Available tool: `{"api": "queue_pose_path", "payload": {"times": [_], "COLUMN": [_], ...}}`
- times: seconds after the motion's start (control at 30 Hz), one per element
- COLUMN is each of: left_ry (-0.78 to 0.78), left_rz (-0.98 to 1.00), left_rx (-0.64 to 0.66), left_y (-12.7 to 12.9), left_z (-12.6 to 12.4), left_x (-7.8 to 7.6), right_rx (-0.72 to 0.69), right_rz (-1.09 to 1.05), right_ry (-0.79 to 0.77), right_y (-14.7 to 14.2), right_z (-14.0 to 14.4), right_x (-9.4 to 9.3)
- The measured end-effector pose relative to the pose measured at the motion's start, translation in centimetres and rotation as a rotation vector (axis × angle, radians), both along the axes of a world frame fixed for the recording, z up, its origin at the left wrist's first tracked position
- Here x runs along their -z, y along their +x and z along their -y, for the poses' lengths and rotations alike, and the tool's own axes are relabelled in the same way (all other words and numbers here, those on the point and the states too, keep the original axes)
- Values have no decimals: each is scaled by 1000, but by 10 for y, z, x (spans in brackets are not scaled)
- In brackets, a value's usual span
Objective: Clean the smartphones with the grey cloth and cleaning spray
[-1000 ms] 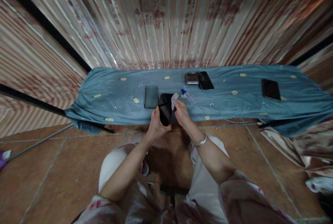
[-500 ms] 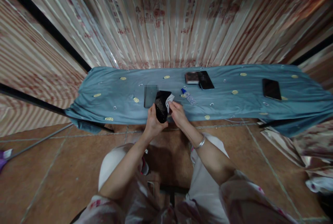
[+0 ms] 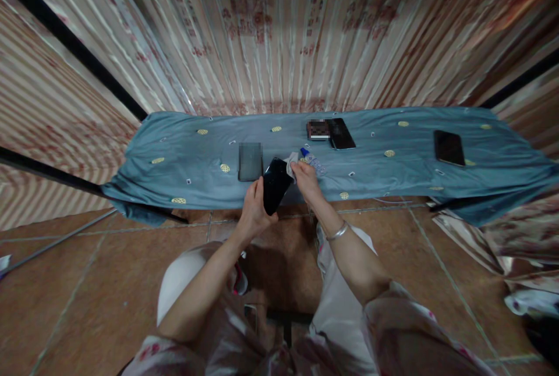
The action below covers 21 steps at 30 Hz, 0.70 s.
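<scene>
A black smartphone (image 3: 276, 187) is gripped along its left and lower edge by my left hand (image 3: 254, 208), tilted above the front edge of the cloth. My right hand (image 3: 307, 181), with a silver bracelet at the wrist, pinches a white wiping cloth (image 3: 292, 164) at the phone's upper right corner. Just behind the right hand lies a clear spray bottle (image 3: 315, 163) with a blue cap, partly covered by the fingers. To the left of the held phone, a grey flat device (image 3: 250, 166), part of it pixelated, rests on the table.
The long narrow table wears a blue cloth (image 3: 196, 175) with yellow prints. Toward the back lie a second dark phone (image 3: 342, 133) and a small pixelated box (image 3: 318, 130) beside it. Another dark phone (image 3: 449, 148) lies far right. Patterned curtains (image 3: 262, 32) hang behind, with black poles (image 3: 82, 44) at the sides.
The phone has turned in my left hand, so its glossy dark face now shows more plainly. My right hand with the cloth has shifted right, to the phone's upper corner. The view moved slightly.
</scene>
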<state>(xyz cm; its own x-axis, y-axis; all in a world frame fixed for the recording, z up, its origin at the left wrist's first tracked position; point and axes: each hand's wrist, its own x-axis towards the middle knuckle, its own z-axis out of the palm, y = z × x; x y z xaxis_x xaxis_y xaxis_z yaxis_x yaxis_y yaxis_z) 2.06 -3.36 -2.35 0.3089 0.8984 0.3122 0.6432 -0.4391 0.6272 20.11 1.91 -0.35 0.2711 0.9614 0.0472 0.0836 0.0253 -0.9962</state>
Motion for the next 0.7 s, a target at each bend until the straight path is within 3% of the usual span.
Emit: {"api": "queue_pose_path", "payload": {"times": [0.13,0.23,0.5,0.7], "left_ry": [45,64,78,138], "left_rz": [-71,-109,-120,-28], "left_rx": [20,61,95,118], "left_y": [-6,-6,-2,-4], "left_z": [1,4,7,3], "left_x": [0,1,-5,-4], "right_rx": [-88,-149,-340,-539], "right_rz": [560,777,1011,993], "right_ry": [67,149,338,439], "right_y": [5,0,-23,-38], "right_z": [7,12,26,35], "right_x": [-1,-2,-4,0]}}
